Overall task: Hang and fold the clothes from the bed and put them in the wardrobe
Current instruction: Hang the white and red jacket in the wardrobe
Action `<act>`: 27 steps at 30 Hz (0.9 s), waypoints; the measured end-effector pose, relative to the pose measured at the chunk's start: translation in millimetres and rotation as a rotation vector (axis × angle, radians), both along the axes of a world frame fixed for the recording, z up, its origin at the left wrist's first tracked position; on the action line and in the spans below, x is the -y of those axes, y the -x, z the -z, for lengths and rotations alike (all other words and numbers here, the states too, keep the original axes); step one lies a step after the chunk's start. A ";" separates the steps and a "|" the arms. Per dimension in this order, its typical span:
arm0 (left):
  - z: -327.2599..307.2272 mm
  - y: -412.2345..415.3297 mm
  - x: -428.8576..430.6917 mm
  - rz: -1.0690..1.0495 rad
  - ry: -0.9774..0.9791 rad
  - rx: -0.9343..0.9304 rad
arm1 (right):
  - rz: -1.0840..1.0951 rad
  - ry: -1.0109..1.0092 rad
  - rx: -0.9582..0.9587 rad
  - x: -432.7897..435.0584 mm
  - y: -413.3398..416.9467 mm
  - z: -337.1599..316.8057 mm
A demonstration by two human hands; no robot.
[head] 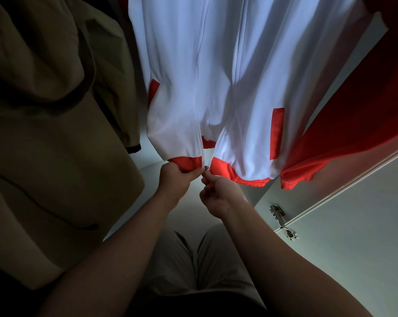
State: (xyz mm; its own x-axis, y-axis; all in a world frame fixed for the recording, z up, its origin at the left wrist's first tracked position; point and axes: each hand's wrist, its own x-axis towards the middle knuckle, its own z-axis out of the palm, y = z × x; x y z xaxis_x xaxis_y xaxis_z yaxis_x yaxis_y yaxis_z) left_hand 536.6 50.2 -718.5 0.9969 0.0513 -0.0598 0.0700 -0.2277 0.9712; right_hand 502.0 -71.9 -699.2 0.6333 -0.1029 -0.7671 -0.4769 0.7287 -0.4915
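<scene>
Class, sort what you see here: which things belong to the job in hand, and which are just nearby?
In use:
- white zip-up jacket with red trim
- small metal zip slider
- left hand, gripping the red hem
- right hand, pinching the slider

Just nearby:
- khaki hooded jacket
- metal door hinge
- white wardrobe door

The pale wardrobe floor shows between the hanging olive jacket and the white-and-red jacket, whose hems hang above it without touching.
</scene>
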 end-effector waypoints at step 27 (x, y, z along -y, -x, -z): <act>1.7 -2.1 0.1 -0.094 -0.031 -0.004 | -0.055 -0.002 0.006 -1.4 5.9 2.9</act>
State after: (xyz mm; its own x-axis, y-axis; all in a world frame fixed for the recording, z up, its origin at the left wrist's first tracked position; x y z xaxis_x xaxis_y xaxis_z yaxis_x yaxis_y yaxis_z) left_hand 538.6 50.1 -720.2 0.9874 0.1464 -0.0606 0.0962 -0.2500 0.9634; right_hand 496.1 -70.6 -702.0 0.6423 -0.0665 -0.7635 -0.5131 0.7027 -0.4929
